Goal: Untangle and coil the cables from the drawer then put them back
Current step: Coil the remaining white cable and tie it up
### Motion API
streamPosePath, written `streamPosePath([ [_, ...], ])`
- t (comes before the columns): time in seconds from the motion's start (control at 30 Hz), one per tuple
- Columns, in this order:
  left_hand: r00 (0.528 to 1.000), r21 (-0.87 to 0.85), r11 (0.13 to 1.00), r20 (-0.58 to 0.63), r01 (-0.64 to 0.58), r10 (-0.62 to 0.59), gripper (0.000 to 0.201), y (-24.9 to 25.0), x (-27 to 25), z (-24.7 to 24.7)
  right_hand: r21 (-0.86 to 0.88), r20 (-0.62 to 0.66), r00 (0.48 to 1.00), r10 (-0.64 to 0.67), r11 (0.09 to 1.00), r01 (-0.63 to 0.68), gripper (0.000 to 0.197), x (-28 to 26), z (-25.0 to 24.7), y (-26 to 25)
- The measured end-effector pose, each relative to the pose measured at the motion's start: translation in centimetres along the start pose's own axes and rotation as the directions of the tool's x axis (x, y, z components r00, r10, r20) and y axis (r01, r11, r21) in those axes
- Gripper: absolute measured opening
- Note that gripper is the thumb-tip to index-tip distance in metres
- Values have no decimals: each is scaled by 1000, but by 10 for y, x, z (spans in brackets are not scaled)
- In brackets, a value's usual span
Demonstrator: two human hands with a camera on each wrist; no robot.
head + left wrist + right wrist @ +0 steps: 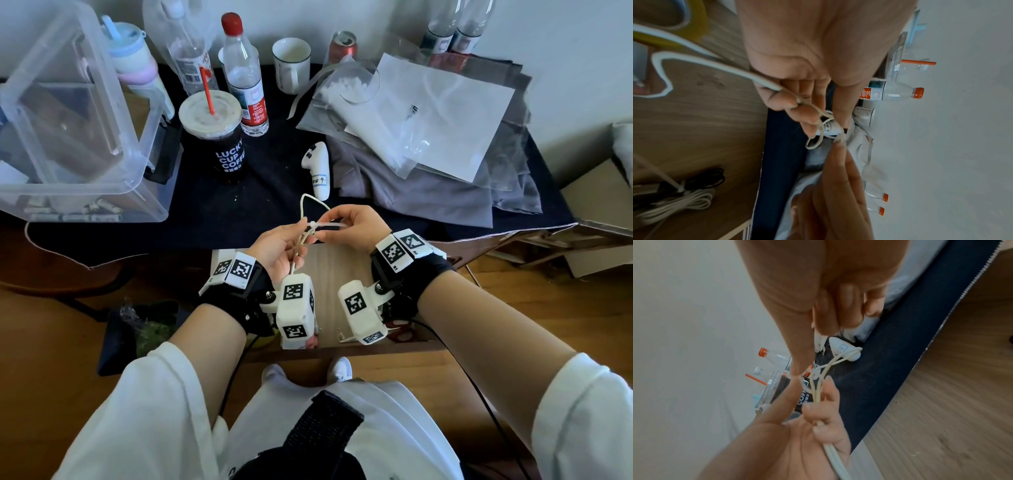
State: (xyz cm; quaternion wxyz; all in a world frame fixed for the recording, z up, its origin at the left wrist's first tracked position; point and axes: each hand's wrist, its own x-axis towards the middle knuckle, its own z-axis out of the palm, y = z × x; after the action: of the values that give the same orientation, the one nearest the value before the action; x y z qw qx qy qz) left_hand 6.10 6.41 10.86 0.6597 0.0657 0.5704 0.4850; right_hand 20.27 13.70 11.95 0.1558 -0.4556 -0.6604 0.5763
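Note:
In the head view my left hand (284,243) grips a folded cream cable (308,200) over the open wooden drawer (342,270). The cable's loop sticks up past my fingers. A white zip tie (329,224) circles the folded cable, and my right hand (359,226) pinches its tail. The left wrist view shows the cable (715,65) running through my left hand (797,100) to a small loop, with the zip tie (840,138) at my right hand's fingertips (838,151). In the right wrist view the cable (818,389) rises from my left hand (813,423) below my right hand (830,316).
Tied black and white cable bundles (684,194) lie in the drawer. On the dark cloth stand a clear storage box (68,120), a coffee cup (219,137), bottles (245,78), a mug (291,65), a white controller (318,168), and plastic bags on grey fabric (428,120).

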Motion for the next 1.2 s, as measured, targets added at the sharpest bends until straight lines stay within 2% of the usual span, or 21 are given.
streamPosePath([
  [0.07, 1000, 3, 1000, -16, -17, 17, 28, 0, 0, 3, -28, -75, 997, -11, 1000, 8, 16, 4, 3, 0],
  [0.17, 998, 58, 997, -21, -58, 60, 27, 1, -2, 7, -53, -135, 991, -12, 999, 4, 19, 6, 4, 1],
  [0.4, 983, 211, 961, 65, -182, 172, 4, 4, -6, 3, -140, -91, 996, -9, 990, -3, 22, 8, 8, -9],
  [0.53, 966, 311, 915, 77, -257, 245, 10, 5, -6, -4, -142, -5, 1000, 26, 990, -26, 26, 12, 8, -14],
  [0.7, 949, 358, 879, 112, -315, 295, 14, 7, -11, -3, -199, 39, 997, 74, 978, -64, 24, 12, 2, -25],
  [0.8, 949, 380, 870, 82, -313, 306, 8, 10, -13, 2, -224, 64, 995, 78, 973, -62, 24, 11, -1, -34],
  [0.93, 948, 442, 845, 48, -303, 315, 14, 15, -10, 8, -219, 46, 998, 52, 975, -41, 26, 13, 2, -37],
  [1.0, 952, 423, 860, 23, -286, 306, 17, 16, -7, 7, -178, 15, 999, 39, 983, -35, 27, 13, 3, -38],
  [1.13, 982, 171, 968, 3, -185, 188, 21, 14, -4, 5, -59, 25, 998, 50, 997, -49, 28, 9, 0, -41],
  [1.2, 990, 122, 983, 18, -139, 138, 21, 13, -4, 7, -66, 28, 998, 61, 996, -59, 28, 11, -1, -41],
])
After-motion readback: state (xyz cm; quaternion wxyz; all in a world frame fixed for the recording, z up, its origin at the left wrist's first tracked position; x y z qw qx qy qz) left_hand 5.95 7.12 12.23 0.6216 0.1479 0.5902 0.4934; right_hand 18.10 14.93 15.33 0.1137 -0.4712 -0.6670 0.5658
